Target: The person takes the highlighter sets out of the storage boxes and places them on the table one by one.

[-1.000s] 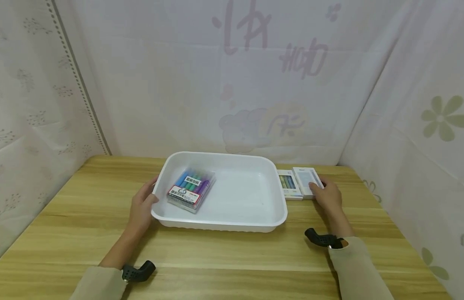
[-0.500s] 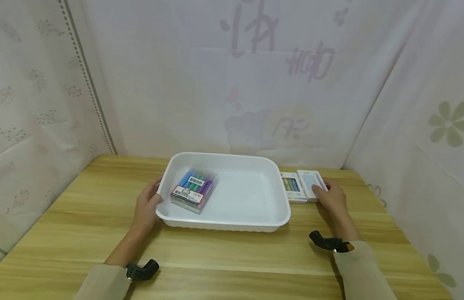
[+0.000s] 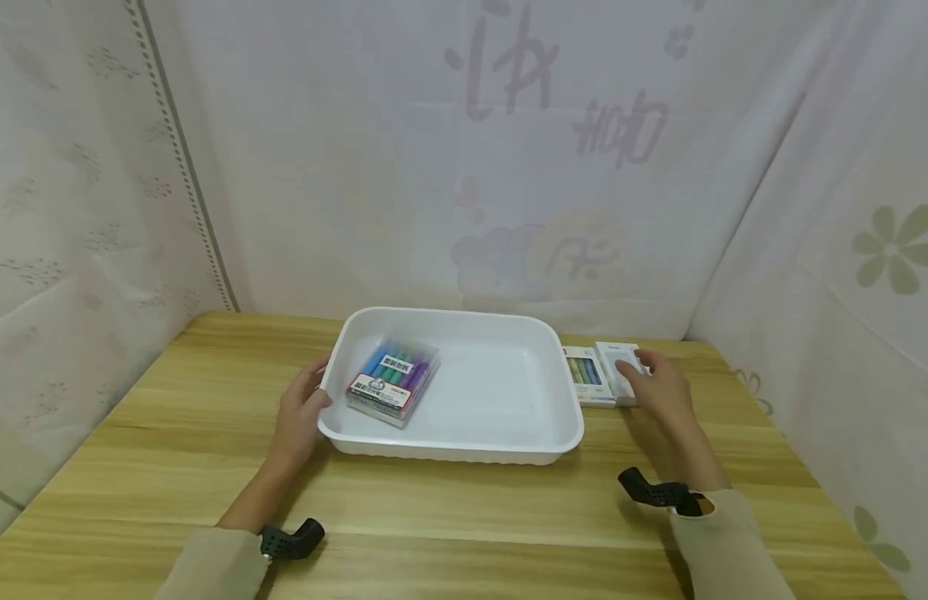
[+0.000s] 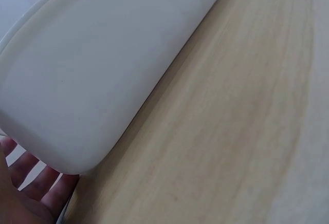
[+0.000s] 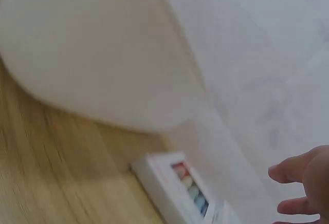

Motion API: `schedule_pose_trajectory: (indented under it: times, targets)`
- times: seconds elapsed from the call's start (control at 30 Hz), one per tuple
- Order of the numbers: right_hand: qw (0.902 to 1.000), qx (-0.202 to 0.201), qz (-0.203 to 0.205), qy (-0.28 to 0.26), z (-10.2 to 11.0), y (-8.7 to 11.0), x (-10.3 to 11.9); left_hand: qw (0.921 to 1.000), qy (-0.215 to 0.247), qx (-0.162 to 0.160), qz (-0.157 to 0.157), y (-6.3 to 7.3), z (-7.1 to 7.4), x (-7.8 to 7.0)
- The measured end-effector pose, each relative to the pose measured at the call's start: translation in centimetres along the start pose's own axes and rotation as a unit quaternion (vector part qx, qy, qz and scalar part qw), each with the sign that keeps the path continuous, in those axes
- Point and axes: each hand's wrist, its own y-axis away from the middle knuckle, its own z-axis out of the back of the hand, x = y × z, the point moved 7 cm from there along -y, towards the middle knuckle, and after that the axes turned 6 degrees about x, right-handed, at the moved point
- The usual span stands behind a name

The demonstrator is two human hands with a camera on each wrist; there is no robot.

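Note:
A white plastic tray [image 3: 486, 383] sits on the wooden table. My left hand [image 3: 297, 421] holds its left side, thumb at the rim and fingers along the outer wall; the left wrist view shows those fingers [image 4: 38, 180] against the wall. Inside the tray's left part lies a clear pack of coloured markers [image 3: 392, 379]. Right of the tray, a white box with a window showing coloured sticks [image 3: 586, 371] lies beside another white box with a pale front [image 3: 612, 353]. Over the pale box hovers my right hand [image 3: 664, 393], fingers spread and apart from the boxes in the right wrist view.
Patterned cloth [image 3: 358, 167] hangs behind the table [image 3: 464, 517] and along both sides. The tray's right wall stands close to the boxes. Black camera mounts [image 3: 291, 540] are strapped at both wrists.
My right hand has risen off the pale white box and its fingers have spread. My left hand stays at the tray. The head view has shifted slightly.

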Motion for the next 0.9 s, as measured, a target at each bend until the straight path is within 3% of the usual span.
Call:
schedule_pose_trajectory:
  times: [0.23, 0.57, 0.9]
  targets:
    - [0.9975, 0.037, 0.059, -0.012, -0.3, 1.3, 4.9, 1.0000, 0.000, -0.005, 0.002, 0.0, -0.2, 0.1]
    - [0.9834, 0.125, 0.131, -0.016, -2.4, 0.2, 11.8, 0.9999, 0.006, -0.007, -0.006, 0.0, 0.1, -0.1]
    - [0.9659, 0.219, 0.136, -0.024, -6.9, -2.4, 16.3, 0.9997, 0.014, -0.011, -0.014, 0.0, 0.0, -0.2]
